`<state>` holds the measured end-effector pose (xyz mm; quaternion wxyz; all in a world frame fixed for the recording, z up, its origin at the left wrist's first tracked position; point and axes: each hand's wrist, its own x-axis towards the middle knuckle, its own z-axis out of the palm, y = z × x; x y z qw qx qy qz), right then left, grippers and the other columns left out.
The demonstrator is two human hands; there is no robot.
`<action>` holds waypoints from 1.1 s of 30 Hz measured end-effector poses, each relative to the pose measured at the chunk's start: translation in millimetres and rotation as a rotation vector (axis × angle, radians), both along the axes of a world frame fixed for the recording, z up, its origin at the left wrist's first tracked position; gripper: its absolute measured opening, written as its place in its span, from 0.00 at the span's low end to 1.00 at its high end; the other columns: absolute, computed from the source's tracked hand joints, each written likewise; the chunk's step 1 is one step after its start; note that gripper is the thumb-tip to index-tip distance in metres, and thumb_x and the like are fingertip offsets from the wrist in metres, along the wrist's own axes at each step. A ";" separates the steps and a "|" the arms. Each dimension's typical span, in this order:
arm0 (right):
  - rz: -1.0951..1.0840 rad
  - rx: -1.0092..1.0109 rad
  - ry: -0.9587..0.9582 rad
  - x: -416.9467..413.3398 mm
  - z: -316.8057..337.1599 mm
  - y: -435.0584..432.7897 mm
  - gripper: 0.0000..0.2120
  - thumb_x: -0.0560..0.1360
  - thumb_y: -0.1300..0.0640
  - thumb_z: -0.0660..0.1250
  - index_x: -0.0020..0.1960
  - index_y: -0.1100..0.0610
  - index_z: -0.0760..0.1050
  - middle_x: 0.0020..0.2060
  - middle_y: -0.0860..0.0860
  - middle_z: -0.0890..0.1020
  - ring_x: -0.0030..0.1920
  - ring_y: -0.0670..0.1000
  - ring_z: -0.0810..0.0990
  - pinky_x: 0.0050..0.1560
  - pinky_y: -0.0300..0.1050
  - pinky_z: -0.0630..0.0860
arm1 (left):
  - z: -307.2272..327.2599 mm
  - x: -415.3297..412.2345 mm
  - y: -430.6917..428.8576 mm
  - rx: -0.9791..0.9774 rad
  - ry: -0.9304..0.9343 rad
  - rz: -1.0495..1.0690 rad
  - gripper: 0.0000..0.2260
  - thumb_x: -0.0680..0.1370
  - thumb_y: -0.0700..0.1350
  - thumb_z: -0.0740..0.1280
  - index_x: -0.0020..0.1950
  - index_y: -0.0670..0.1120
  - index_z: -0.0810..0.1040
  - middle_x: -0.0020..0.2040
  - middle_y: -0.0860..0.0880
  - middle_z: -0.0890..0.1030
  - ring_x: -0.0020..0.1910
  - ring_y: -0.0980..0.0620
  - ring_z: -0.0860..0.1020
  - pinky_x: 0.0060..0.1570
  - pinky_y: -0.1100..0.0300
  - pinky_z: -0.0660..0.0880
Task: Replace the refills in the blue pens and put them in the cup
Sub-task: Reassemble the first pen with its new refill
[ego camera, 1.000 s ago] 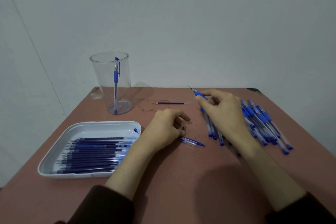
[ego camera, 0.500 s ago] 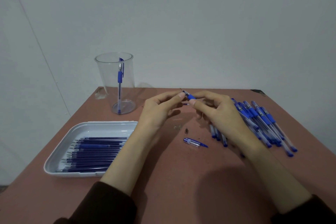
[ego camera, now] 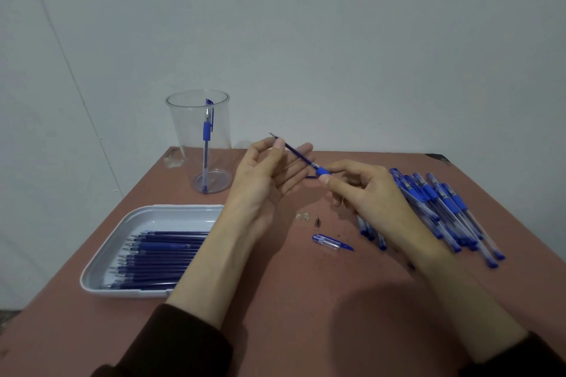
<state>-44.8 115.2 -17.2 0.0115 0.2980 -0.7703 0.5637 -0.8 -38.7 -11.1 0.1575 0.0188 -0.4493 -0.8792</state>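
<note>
My right hand [ego camera: 364, 190] holds a blue pen barrel by its blue grip [ego camera: 323, 173]. A dark blue refill [ego camera: 295, 151] sticks half out of the barrel, up and to the left. My left hand [ego camera: 266, 174] pinches the refill near its tip between thumb and forefinger. The clear cup [ego camera: 202, 141] stands at the back left with one blue pen [ego camera: 207, 144] upright inside. A pile of blue pens [ego camera: 441, 214] lies on the right. A white tray [ego camera: 153, 216] at the front left holds several dark refills [ego camera: 156, 257].
On the brown table [ego camera: 291, 300] lie a clear pen cap [ego camera: 329, 242], a small metal tip piece [ego camera: 317, 221] and small clear bits [ego camera: 303, 216]. Another refill lies behind my hands, mostly hidden. A pale wall stands behind the table's far edge.
My left hand rose from the table, met the pen tip held by my right hand, and has drawn the refill part way out to the upper left.
</note>
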 end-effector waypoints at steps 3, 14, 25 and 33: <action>0.006 -0.014 -0.013 1.2 0.9 -1.2 0.07 0.76 0.56 0.69 0.45 0.44 0.81 0.25 0.50 0.77 0.24 0.40 0.72 0.27 0.32 0.68 | -1.2 0.6 2.3 -0.027 0.024 -0.021 0.07 0.77 0.36 0.64 0.54 0.42 0.73 0.47 0.44 0.84 0.46 0.50 0.83 0.47 0.61 0.80; -0.031 0.021 0.010 -3.1 0.1 5.8 0.07 0.75 0.56 0.69 0.45 0.44 0.82 0.27 0.52 0.76 0.31 0.51 0.77 0.34 0.42 0.76 | 15.5 5.9 -13.7 -0.038 0.225 0.345 0.09 0.79 0.36 0.62 0.55 0.47 0.76 0.41 0.49 0.82 0.42 0.52 0.81 0.50 0.59 0.79; -0.319 0.054 0.130 -18.4 -2.6 13.2 0.05 0.75 0.50 0.68 0.42 0.41 0.77 0.33 0.61 0.79 0.35 0.58 0.78 0.36 0.46 0.74 | 3.9 -59.3 -34.5 -1.711 -0.189 0.105 0.14 0.73 0.31 0.66 0.55 0.42 0.82 0.49 0.43 0.83 0.48 0.49 0.80 0.50 0.65 0.73; -0.322 0.061 0.159 -20.6 -2.3 15.6 0.05 0.76 0.49 0.68 0.42 0.39 0.76 0.31 0.61 0.77 0.35 0.59 0.76 0.36 0.48 0.74 | -11.4 -89.5 -22.3 -1.863 -0.194 -0.005 0.11 0.73 0.37 0.68 0.54 0.46 0.82 0.51 0.44 0.80 0.51 0.48 0.77 0.45 0.62 0.69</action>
